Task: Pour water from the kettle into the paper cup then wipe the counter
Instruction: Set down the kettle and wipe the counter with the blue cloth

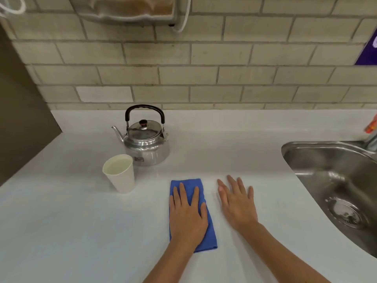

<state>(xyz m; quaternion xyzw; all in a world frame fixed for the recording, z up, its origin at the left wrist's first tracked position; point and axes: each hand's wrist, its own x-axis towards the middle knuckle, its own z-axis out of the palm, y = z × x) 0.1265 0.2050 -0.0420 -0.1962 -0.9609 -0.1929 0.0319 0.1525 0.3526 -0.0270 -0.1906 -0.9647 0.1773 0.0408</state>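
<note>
A steel kettle (145, 139) with a black handle stands upright on the white counter (61, 221), spout pointing left. Just in front of it to the left is a white paper cup (120, 173) holding water. A folded blue cloth (192, 185) lies flat on the counter in the middle. My left hand (186, 213) rests palm down on the cloth, fingers spread, pressing it flat. My right hand (237, 203) lies palm down on the bare counter just right of the cloth, holding nothing.
A steel sink (336, 180) with a drain strainer fills the right side, its curved rim close to my right arm. A tiled wall (204, 74) runs behind the counter. A dark panel (22, 119) borders the counter on the left.
</note>
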